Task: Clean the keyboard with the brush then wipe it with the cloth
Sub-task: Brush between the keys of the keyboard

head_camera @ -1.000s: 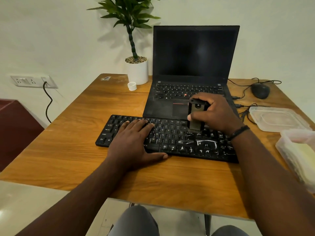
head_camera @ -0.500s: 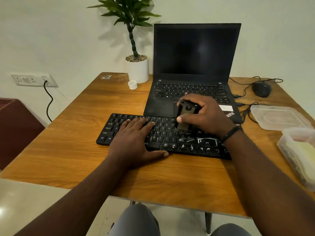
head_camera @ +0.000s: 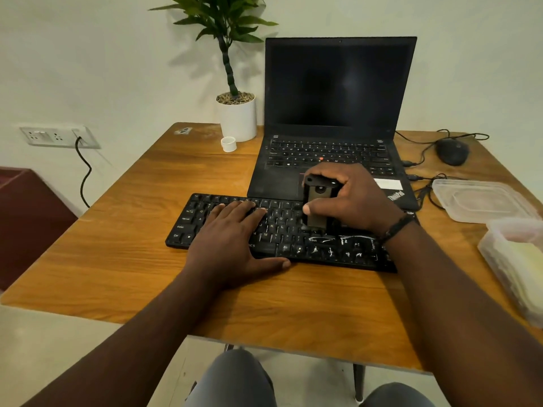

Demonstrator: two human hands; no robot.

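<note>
Fingers (head_camera: 329, 174) grip brush (head_camera: 316, 208) upright; left hand (head_camera: 232, 242) flat on keyboard (head_camera: 338, 251).

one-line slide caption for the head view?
Right hand grips the brush upright on the black keyboard while the left hand lies flat on its keys.

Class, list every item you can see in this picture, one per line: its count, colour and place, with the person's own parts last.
keyboard: 1, black with white smears at its right end, centre of table
brush: 1, black and grey, upright on keyboard
laptop: 1, black, open behind keyboard
mouse: 1, black, wired, far right
potted plant: 1, green in white pot, left of laptop
small cap: 1, white, before pot
plastic containers: 2, clear, right edge
wall socket: 1, white, left wall
table: 1, wooden
left hand: flat on keyboard
right hand: grips brush
</note>
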